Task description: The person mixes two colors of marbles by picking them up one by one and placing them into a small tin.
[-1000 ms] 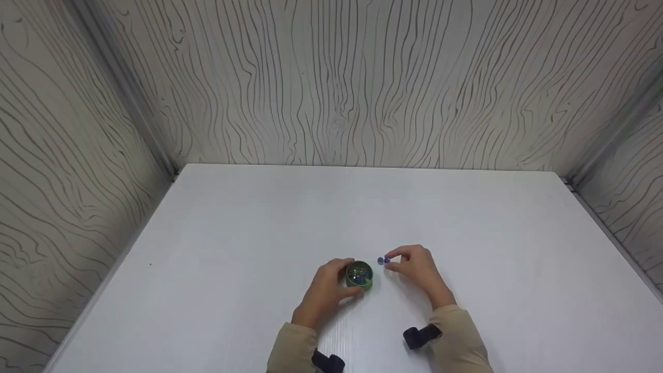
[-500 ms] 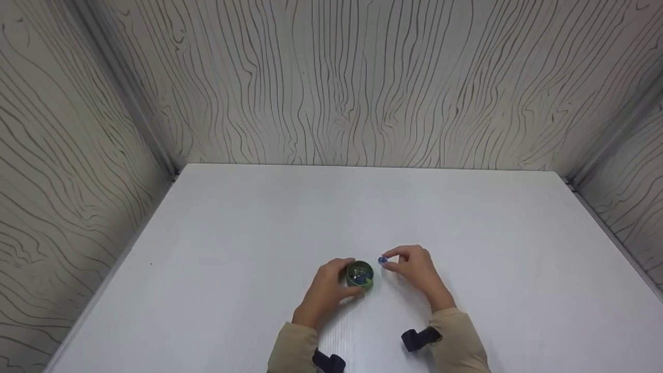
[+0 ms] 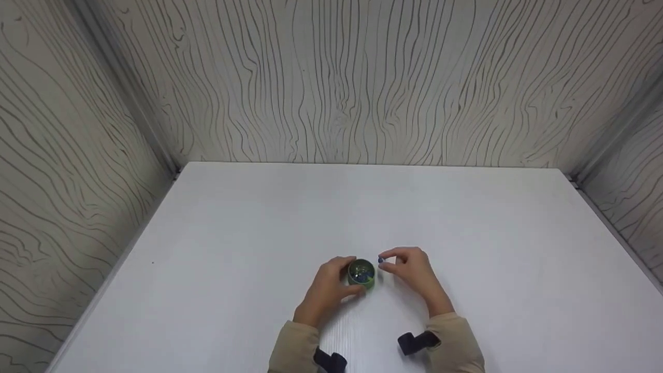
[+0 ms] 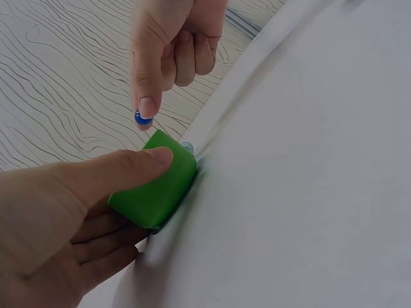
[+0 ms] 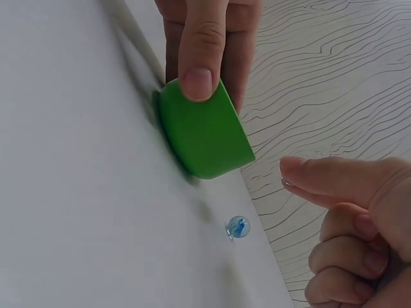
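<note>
My left hand (image 3: 325,285) grips a small green cup (image 4: 157,183) on the white table, thumb on one side and fingers on the other. Inside the cup, seen from above in the head view, lie glassy dark-blue marbles (image 3: 361,277); how many I cannot tell. To the right of the cup, my right hand (image 3: 414,267) pinches a blue marble (image 4: 142,118) between thumb and index finger, raised off the table near rim height. Its other fingers are curled in. A clear marble with a blue swirl (image 5: 239,226) rests on the table beside the cup, below the pinching fingers.
The white tabletop (image 3: 233,233) spreads around both hands. Panels with a wood-grain pattern (image 3: 331,83) stand at the back and both sides. A tiny dark speck (image 3: 153,262) lies on the left of the table. Each sleeve carries a black strapped wrist camera (image 3: 412,342).
The right hand has lifted the blue marble off the table and shifted slightly left, towards the cup. Earlier two marbles showed side by side. The left hand keeps its grip on the cup.
</note>
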Demonstrator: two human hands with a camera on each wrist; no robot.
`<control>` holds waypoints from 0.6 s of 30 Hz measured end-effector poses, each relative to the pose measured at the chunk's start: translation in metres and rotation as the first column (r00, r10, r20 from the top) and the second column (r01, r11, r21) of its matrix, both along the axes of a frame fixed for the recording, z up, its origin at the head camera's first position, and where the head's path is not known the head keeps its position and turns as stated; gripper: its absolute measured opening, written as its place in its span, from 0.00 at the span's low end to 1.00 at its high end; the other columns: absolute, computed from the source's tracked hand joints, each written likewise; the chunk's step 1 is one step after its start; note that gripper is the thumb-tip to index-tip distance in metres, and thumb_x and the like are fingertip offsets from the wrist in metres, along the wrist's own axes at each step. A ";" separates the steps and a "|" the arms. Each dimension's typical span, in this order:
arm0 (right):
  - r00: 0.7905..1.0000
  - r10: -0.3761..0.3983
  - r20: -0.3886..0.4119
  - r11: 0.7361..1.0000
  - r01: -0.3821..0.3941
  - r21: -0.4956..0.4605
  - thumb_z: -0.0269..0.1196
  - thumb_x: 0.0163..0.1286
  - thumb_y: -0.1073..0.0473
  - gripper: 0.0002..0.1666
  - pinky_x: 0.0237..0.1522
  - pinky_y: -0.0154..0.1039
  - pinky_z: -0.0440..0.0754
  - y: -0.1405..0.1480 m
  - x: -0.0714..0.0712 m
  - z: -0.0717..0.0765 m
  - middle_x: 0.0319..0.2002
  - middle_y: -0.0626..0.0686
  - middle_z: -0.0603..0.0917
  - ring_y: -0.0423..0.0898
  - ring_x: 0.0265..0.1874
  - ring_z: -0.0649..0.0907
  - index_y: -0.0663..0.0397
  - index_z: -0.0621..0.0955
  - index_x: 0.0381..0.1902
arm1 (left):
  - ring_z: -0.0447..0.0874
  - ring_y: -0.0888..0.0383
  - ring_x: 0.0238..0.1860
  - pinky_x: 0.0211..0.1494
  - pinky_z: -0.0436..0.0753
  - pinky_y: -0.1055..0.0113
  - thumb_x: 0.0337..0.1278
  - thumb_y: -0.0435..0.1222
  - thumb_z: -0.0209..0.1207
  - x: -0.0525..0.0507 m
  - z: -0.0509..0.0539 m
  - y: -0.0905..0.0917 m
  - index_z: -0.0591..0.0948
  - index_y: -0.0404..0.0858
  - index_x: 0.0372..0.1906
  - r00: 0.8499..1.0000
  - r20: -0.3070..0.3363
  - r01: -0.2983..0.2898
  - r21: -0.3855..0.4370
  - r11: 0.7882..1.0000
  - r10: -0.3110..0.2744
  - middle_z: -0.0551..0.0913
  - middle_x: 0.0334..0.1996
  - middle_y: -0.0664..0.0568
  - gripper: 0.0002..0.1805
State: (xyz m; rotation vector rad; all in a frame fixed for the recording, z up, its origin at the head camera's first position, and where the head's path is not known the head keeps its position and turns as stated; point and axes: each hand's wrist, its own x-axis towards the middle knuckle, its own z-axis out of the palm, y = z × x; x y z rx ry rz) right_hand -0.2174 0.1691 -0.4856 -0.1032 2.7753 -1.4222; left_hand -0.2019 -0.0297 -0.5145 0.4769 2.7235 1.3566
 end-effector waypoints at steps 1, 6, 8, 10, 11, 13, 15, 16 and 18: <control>1.000 -0.008 0.002 1.000 0.008 -0.001 0.69 0.57 0.64 0.11 0.18 0.25 0.59 -0.001 0.000 0.001 0.13 0.42 0.64 0.35 0.15 0.62 0.59 0.87 0.40 | 0.80 0.48 0.59 0.67 0.78 0.55 0.45 0.35 0.72 0.000 0.000 0.000 0.76 0.32 0.59 1.000 0.002 -0.001 -0.002 1.000 0.001 0.83 0.54 0.43 0.32; 1.000 -0.025 0.010 1.000 0.025 0.005 0.69 0.57 0.65 0.11 0.18 0.25 0.59 -0.003 0.002 0.003 0.14 0.43 0.64 0.35 0.16 0.62 0.57 0.87 0.40 | 0.79 0.46 0.61 0.68 0.77 0.53 0.45 0.36 0.72 0.001 0.001 0.000 0.75 0.31 0.61 1.000 0.020 -0.010 0.002 1.000 0.010 0.81 0.56 0.42 0.34; 1.000 -0.021 0.004 1.000 0.021 0.012 0.69 0.57 0.65 0.11 0.18 0.25 0.59 -0.004 0.003 0.003 0.14 0.43 0.64 0.35 0.16 0.62 0.57 0.87 0.40 | 0.78 0.46 0.61 0.68 0.77 0.53 0.46 0.36 0.71 0.001 0.001 0.000 0.74 0.31 0.61 1.000 0.028 -0.010 0.007 1.000 0.010 0.81 0.56 0.41 0.34; 1.000 -0.018 -0.001 1.000 0.018 0.014 0.69 0.57 0.65 0.11 0.18 0.25 0.59 -0.005 0.003 0.002 0.14 0.43 0.64 0.35 0.15 0.62 0.58 0.87 0.40 | 0.78 0.46 0.61 0.68 0.77 0.52 0.46 0.37 0.71 0.001 0.001 0.000 0.74 0.31 0.61 1.000 0.028 -0.006 0.009 1.000 0.006 0.81 0.57 0.41 0.34; 1.000 -0.016 -0.005 1.000 0.016 0.011 0.69 0.57 0.65 0.11 0.18 0.25 0.59 -0.005 0.003 0.001 0.14 0.43 0.64 0.35 0.15 0.62 0.58 0.87 0.40 | 0.78 0.46 0.61 0.68 0.77 0.52 0.47 0.37 0.71 0.001 0.001 0.000 0.74 0.31 0.61 1.000 0.026 -0.005 0.009 1.000 0.004 0.81 0.57 0.41 0.34; 1.000 -0.005 -0.004 1.000 0.005 0.003 0.69 0.56 0.64 0.12 0.17 0.25 0.59 -0.006 0.004 0.001 0.14 0.42 0.65 0.34 0.15 0.62 0.58 0.87 0.40 | 0.78 0.46 0.61 0.68 0.77 0.52 0.47 0.37 0.71 0.001 0.001 -0.001 0.75 0.31 0.61 1.000 0.017 -0.001 0.010 1.000 0.001 0.81 0.56 0.41 0.34; 1.000 0.011 -0.007 1.000 -0.011 -0.006 0.69 0.56 0.64 0.12 0.17 0.24 0.59 -0.007 0.003 0.000 0.13 0.42 0.65 0.34 0.15 0.62 0.59 0.87 0.40 | 0.79 0.46 0.61 0.67 0.77 0.52 0.47 0.36 0.71 0.001 0.000 -0.001 0.75 0.31 0.60 1.000 0.009 0.001 0.013 1.000 -0.001 0.81 0.56 0.41 0.33; 1.000 0.019 -0.011 1.000 -0.020 -0.010 0.70 0.56 0.64 0.12 0.17 0.24 0.59 -0.008 0.003 0.000 0.13 0.42 0.65 0.33 0.15 0.62 0.59 0.87 0.40 | 0.79 0.46 0.60 0.67 0.78 0.53 0.47 0.36 0.71 0.001 0.000 0.000 0.75 0.31 0.60 1.000 0.006 0.002 0.015 1.000 -0.002 0.81 0.56 0.41 0.33; 0.999 0.034 -0.021 0.999 -0.034 -0.015 0.70 0.56 0.63 0.12 0.17 0.24 0.59 -0.008 0.004 0.000 0.13 0.41 0.65 0.33 0.14 0.62 0.59 0.87 0.40 | 0.79 0.46 0.60 0.67 0.78 0.53 0.46 0.36 0.71 0.001 0.000 0.000 0.75 0.31 0.60 1.000 0.000 0.005 0.018 1.000 -0.005 0.82 0.55 0.41 0.33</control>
